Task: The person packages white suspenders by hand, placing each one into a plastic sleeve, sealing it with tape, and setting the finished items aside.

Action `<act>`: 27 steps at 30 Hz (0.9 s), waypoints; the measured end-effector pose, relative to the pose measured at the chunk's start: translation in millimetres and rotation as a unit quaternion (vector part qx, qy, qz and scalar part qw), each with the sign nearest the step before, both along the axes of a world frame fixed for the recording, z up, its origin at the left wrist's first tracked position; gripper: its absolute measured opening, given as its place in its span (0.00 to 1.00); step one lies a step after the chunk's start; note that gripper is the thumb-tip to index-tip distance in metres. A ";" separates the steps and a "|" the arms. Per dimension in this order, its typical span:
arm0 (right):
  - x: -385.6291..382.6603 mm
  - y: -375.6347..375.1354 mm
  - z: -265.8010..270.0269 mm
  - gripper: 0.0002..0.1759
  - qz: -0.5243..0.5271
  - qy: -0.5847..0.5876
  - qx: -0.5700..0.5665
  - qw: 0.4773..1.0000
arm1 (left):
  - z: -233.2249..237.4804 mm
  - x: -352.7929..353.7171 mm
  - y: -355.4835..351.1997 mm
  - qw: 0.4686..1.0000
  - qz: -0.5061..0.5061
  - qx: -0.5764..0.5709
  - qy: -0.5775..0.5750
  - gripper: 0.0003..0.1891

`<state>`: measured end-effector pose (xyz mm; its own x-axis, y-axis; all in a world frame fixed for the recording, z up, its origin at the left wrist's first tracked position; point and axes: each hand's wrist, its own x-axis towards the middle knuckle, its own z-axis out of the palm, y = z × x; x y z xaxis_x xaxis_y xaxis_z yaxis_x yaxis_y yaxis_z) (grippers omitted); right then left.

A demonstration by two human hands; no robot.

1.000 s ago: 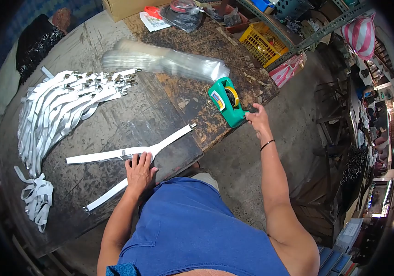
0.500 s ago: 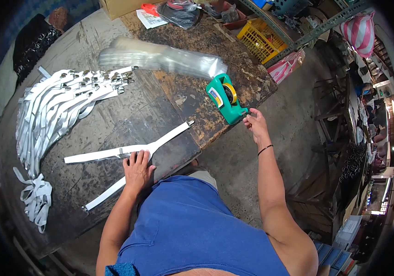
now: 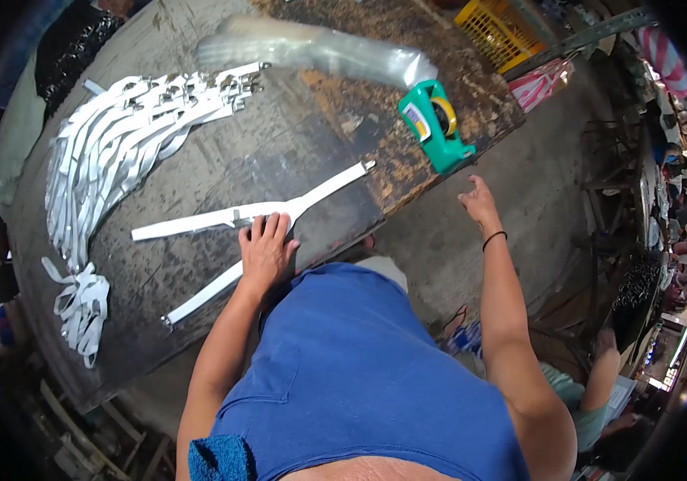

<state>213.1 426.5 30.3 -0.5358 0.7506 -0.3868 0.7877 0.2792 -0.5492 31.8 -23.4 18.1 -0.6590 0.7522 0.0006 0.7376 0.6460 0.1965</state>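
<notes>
White elastic suspenders (image 3: pixel 331 186), Y-shaped with metal clips at the strap ends, lie spread on the dark table. My left hand (image 3: pixel 267 250) rests on them near the join of the straps, fingers extended and lying flat. Off the table edge, my right hand (image 3: pixel 481 207) is just below a green tape dispenser (image 3: pixel 442 148) with a yellow-rimmed roll, apart from it. Its thumb and forefinger are near each other with the other fingers curled; anything between them is too small to make out.
Many white suspenders (image 3: pixel 111 160) lie in a pile at the left, beside a bunched white strap (image 3: pixel 83 309). Clear plastic sleeves (image 3: pixel 319 52) lie behind the dispenser. A yellow crate (image 3: pixel 500 36) stands beyond the table. Another person's arm (image 3: pixel 602 373) shows at the lower right.
My right hand has come away from the dispenser's cutting end. My left hand stays on the suspenders. The whole view has shifted, and another person has appeared at lower right.
</notes>
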 end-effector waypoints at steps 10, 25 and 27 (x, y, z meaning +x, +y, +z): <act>25.7 -140.5 -61.6 0.21 0.085 -0.073 -0.458 0.882 | -1.8 -3.6 1.6 0.999 -0.008 -0.028 -0.018 0.31; 37.0 -157.4 -91.2 0.23 0.095 -0.244 -0.449 0.854 | -1.1 -7.1 1.8 0.999 -0.024 -0.042 -0.018 0.31; 41.0 -152.6 -82.3 0.22 0.085 -0.224 -0.451 0.860 | -1.8 -7.3 1.8 0.999 -0.024 -0.038 -0.018 0.31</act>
<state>254.1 273.9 -52.0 -0.2540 -0.0377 -0.9665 0.9664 0.0315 -0.2552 24.5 -21.5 16.4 -0.6208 0.7798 -0.0806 0.7614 0.6243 0.1748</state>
